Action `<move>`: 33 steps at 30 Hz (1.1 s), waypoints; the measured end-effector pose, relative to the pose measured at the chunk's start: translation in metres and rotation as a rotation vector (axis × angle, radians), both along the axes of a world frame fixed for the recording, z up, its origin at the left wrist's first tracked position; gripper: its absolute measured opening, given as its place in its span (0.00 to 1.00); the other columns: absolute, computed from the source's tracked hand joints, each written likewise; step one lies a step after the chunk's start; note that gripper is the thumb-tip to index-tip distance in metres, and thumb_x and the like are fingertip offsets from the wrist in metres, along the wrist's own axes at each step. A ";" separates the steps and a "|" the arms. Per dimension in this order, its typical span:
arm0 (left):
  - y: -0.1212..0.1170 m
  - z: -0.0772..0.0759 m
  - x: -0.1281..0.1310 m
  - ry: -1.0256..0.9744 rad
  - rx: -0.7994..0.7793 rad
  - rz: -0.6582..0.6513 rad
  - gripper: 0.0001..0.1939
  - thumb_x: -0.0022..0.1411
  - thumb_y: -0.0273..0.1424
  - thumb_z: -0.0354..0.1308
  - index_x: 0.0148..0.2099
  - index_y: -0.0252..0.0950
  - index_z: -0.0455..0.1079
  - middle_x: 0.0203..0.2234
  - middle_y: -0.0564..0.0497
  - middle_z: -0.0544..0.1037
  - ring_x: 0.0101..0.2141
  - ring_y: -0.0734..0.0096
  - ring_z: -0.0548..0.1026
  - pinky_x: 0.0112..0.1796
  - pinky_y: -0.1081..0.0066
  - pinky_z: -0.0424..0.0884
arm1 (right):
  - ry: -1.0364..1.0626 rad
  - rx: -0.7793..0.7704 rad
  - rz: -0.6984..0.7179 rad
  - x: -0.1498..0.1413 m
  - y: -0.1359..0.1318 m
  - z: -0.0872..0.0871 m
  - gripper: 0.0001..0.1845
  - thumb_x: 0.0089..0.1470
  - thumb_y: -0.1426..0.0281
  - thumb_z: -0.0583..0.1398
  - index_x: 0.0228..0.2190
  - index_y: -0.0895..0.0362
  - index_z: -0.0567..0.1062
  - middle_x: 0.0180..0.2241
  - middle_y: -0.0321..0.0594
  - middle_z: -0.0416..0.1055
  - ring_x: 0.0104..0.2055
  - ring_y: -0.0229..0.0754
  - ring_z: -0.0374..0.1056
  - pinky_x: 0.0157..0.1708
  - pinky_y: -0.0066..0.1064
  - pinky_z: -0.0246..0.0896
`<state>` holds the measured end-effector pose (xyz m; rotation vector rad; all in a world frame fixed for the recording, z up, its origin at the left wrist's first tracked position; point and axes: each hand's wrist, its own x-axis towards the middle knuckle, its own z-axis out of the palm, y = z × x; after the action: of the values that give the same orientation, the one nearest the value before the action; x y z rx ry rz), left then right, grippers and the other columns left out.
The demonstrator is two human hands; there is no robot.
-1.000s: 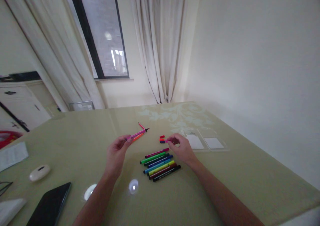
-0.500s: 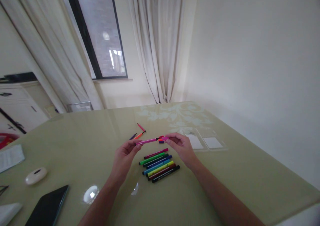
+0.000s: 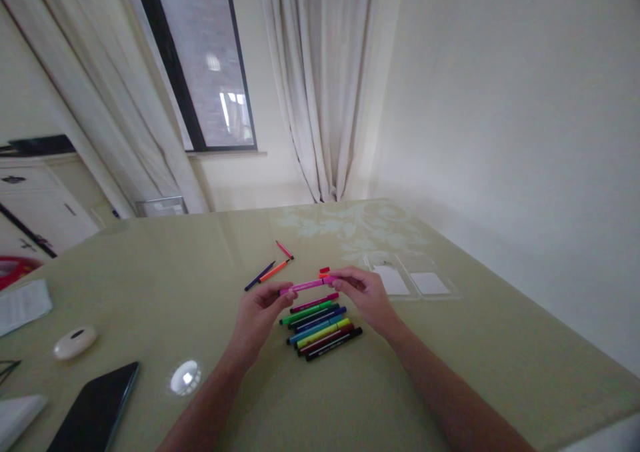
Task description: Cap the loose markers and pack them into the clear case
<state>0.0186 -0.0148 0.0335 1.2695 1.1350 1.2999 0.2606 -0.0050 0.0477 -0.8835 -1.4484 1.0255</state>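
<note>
My left hand (image 3: 257,319) is closed around the rear end of a pink felt-tip marker (image 3: 307,285), held level above the table. At its other end, my right hand (image 3: 364,295) pinches the pink cap (image 3: 330,280), which meets the marker's tip end. Below them lies a row of several capped markers (image 3: 323,330), from magenta and green to blue, yellow, brown and black. Beyond my hands are three uncapped markers: a red one (image 3: 285,250), an orange one (image 3: 275,271) and a dark blue one (image 3: 259,277). A loose red cap (image 3: 325,270) and an orange cap lie behind the pink marker.
Right of my right hand, a clear plastic case (image 3: 407,281) with white cards inside lies on the glossy table (image 3: 450,372). Leftward are a black tablet-like device (image 3: 95,409), a white oval object (image 3: 75,343) and papers (image 3: 25,307). A wall borders the right side.
The cap and the pink marker have come together, covering the dark tip that showed between them. My left hand has shifted slightly right. The view has tilted a little.
</note>
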 end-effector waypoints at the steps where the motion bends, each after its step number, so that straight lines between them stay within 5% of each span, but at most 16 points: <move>1: -0.001 0.001 0.001 -0.002 -0.011 -0.008 0.22 0.50 0.44 0.74 0.42 0.35 0.82 0.33 0.45 0.86 0.33 0.62 0.83 0.37 0.66 0.80 | -0.002 0.006 0.001 0.001 0.000 0.001 0.13 0.56 0.59 0.69 0.40 0.53 0.85 0.38 0.42 0.83 0.40 0.48 0.80 0.40 0.38 0.79; 17: -0.001 -0.001 0.007 0.070 -0.048 -0.092 0.24 0.50 0.49 0.72 0.40 0.35 0.83 0.31 0.44 0.86 0.33 0.58 0.83 0.37 0.63 0.79 | 0.012 -0.060 0.004 0.002 0.002 -0.002 0.15 0.56 0.57 0.69 0.39 0.54 0.84 0.37 0.43 0.83 0.37 0.47 0.80 0.41 0.39 0.78; 20: 0.008 0.002 -0.005 0.191 0.050 -0.015 0.23 0.54 0.52 0.68 0.39 0.37 0.83 0.35 0.44 0.85 0.36 0.57 0.82 0.37 0.64 0.78 | -0.017 -0.063 -0.012 0.005 0.009 -0.008 0.16 0.56 0.57 0.68 0.40 0.55 0.84 0.36 0.43 0.84 0.38 0.47 0.79 0.41 0.39 0.76; 26: 0.035 -0.017 -0.066 0.675 0.033 0.460 0.23 0.62 0.49 0.55 0.46 0.37 0.80 0.32 0.44 0.82 0.32 0.56 0.78 0.34 0.62 0.72 | -0.228 -0.048 -0.045 0.012 0.021 -0.026 0.14 0.58 0.60 0.66 0.40 0.56 0.83 0.39 0.44 0.83 0.40 0.48 0.79 0.45 0.41 0.74; 33: 0.043 -0.037 -0.078 1.119 0.026 0.440 0.20 0.65 0.42 0.52 0.46 0.37 0.79 0.44 0.39 0.79 0.42 0.49 0.78 0.45 0.56 0.72 | -0.507 0.011 -0.068 0.012 0.023 -0.036 0.09 0.60 0.64 0.63 0.37 0.54 0.83 0.38 0.41 0.81 0.38 0.45 0.75 0.38 0.35 0.69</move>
<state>-0.0596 0.0284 -0.0036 1.9038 2.2665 0.8304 0.2726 0.0176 0.0116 -1.2348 -1.8239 0.7703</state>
